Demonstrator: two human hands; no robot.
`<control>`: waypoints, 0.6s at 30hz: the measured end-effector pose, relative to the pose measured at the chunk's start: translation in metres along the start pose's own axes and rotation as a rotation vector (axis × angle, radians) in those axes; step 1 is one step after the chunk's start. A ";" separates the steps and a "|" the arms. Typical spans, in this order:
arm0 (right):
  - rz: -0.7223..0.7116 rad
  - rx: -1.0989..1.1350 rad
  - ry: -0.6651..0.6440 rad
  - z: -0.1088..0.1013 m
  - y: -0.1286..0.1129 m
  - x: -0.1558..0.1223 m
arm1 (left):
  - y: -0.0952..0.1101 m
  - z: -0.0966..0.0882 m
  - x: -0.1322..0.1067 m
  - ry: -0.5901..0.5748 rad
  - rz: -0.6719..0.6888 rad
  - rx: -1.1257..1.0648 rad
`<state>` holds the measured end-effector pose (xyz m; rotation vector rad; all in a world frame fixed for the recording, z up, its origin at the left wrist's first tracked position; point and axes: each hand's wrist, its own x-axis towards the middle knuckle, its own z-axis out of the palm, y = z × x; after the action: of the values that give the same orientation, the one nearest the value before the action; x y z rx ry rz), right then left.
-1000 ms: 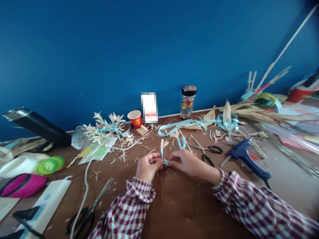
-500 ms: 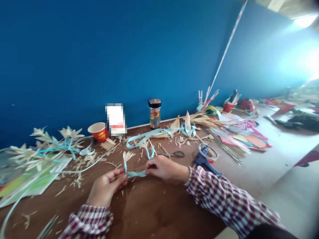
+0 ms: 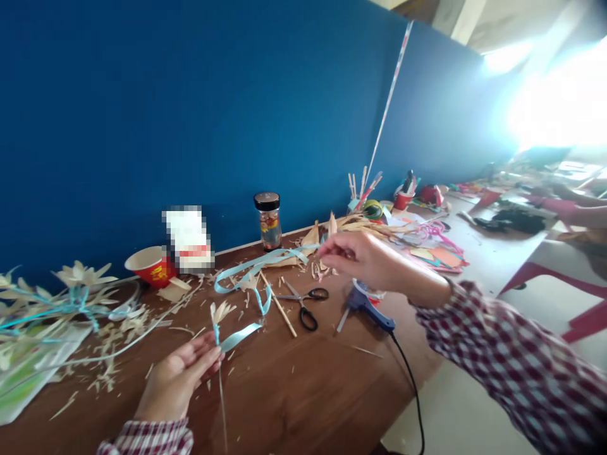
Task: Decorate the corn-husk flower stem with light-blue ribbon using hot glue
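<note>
My left hand [image 3: 177, 376] pinches a small corn-husk flower [image 3: 220, 312] just below its pale petals. A thin wire stem [image 3: 222, 404] runs down from the fingers. From the same spot a loose end of light blue ribbon [image 3: 241, 337] sticks out to the right. My right hand [image 3: 379, 265] is raised over the table, fingers slightly bent and apart, nothing visible in them. Under it lies a blue glue gun [image 3: 374, 311] with a black cord. Scissors [image 3: 308, 318] with black handles lie spread between the hands, beside a thin wooden stick [image 3: 283, 314].
Looped light blue ribbon [image 3: 237, 276] lies behind the scissors. A red paper cup [image 3: 161, 273] and a lidded jar [image 3: 269, 227] stand along the blue wall [image 3: 190, 114]. Finished husk flowers [image 3: 78, 281] lie at left, dried husks [image 3: 355, 224] at back right. Another person's arm [image 3: 585, 215] shows far right.
My right hand has let go of the ribbon end and moved right and up, over the glue gun. My left hand keeps the flower. The view has shifted to the right.
</note>
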<state>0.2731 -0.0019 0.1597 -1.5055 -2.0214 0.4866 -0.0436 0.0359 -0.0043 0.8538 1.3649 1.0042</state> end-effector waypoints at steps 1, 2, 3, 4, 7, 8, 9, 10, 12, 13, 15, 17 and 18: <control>0.057 -0.066 0.019 0.001 0.010 -0.018 | -0.002 -0.002 0.001 -0.014 -0.005 0.015; 0.106 -0.137 -0.005 0.005 0.021 -0.036 | -0.003 -0.003 0.003 -0.025 -0.012 0.029; 0.153 -0.217 0.004 0.011 0.032 -0.054 | -0.004 -0.005 0.004 -0.030 -0.020 0.045; 0.202 -0.304 0.002 0.019 0.043 -0.069 | -0.005 -0.006 0.006 -0.030 -0.025 0.060; 0.337 -0.588 0.018 0.044 0.066 -0.102 | -0.006 -0.006 0.006 -0.030 -0.022 0.064; 0.388 -0.641 0.029 0.051 0.070 -0.107 | -0.006 -0.005 0.005 -0.032 -0.015 0.062; 0.435 -0.661 0.039 0.057 0.073 -0.111 | -0.006 -0.004 0.003 -0.034 -0.006 0.067; 0.464 -0.669 0.052 0.062 0.075 -0.113 | -0.006 -0.003 0.002 -0.035 0.005 0.080; 0.497 -0.651 0.081 0.068 0.076 -0.114 | -0.006 -0.002 -0.001 -0.027 0.025 0.122; 0.500 -0.635 0.095 0.069 0.076 -0.114 | -0.006 -0.001 -0.002 -0.018 0.032 0.141; 0.497 -0.583 0.120 0.069 0.076 -0.115 | -0.006 -0.002 -0.002 0.000 0.035 0.179; 0.481 -0.507 0.144 0.064 0.077 -0.117 | -0.006 -0.002 -0.001 0.009 0.032 0.201; 0.470 -0.459 0.162 0.060 0.079 -0.118 | -0.006 -0.003 0.000 0.010 0.031 0.204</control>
<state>0.3184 -0.0875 0.0407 -2.2384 -1.7185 0.0631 -0.0457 0.0339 -0.0098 1.0255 1.4847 0.9042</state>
